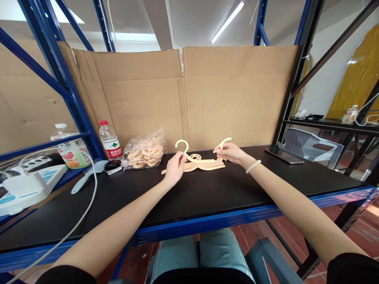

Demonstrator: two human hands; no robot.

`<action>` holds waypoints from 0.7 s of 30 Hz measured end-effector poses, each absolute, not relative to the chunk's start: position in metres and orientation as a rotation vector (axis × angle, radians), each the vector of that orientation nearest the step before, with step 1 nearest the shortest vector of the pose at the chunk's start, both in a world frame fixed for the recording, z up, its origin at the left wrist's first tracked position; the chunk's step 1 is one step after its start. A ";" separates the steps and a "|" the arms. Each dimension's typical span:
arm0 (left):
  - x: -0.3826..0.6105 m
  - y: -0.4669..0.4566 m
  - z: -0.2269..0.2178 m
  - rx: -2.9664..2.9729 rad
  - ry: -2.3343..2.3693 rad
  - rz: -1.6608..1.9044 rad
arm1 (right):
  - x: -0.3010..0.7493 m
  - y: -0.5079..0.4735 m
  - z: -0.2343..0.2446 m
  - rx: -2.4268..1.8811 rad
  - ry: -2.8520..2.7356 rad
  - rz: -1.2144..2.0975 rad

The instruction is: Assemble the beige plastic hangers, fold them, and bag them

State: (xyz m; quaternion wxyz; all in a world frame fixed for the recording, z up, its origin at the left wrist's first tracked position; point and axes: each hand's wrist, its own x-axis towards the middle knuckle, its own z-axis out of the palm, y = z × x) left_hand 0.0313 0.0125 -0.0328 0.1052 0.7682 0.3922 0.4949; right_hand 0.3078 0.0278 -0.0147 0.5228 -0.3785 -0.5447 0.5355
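My left hand (175,167) is closed around the neck of a small cream plastic hanger (182,146) whose hook sticks up above my fingers. My right hand (230,153), with a white bead bracelet at the wrist, pinches another cream hanger (222,143) by its hook. Between and just beyond both hands lies a small pile of the same hangers (204,164) on the black shelf top (207,189). A clear plastic bag of more hangers (144,150) lies to the left of the pile, against the cardboard.
A water bottle (110,141) with a red cap, a light blue brush (86,176) and a small black object stand left of the bag. A white cable (89,197) crosses the left side. A phone or tablet (283,155) lies at the right. Cardboard sheets (231,94) wall off the back.
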 end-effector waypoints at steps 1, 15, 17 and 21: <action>0.031 0.013 -0.033 2.266 1.155 1.461 | 0.307 0.027 -0.014 -0.904 -1.335 1.311; 0.033 0.006 -0.028 2.322 1.124 1.541 | 0.302 0.013 -0.006 -0.901 -1.349 1.733; 0.033 0.006 -0.028 2.331 1.093 1.558 | 0.300 0.012 -0.004 -0.936 -1.333 1.736; 0.033 0.006 -0.028 2.338 1.057 1.569 | 0.300 0.014 -0.004 -0.949 -1.317 1.741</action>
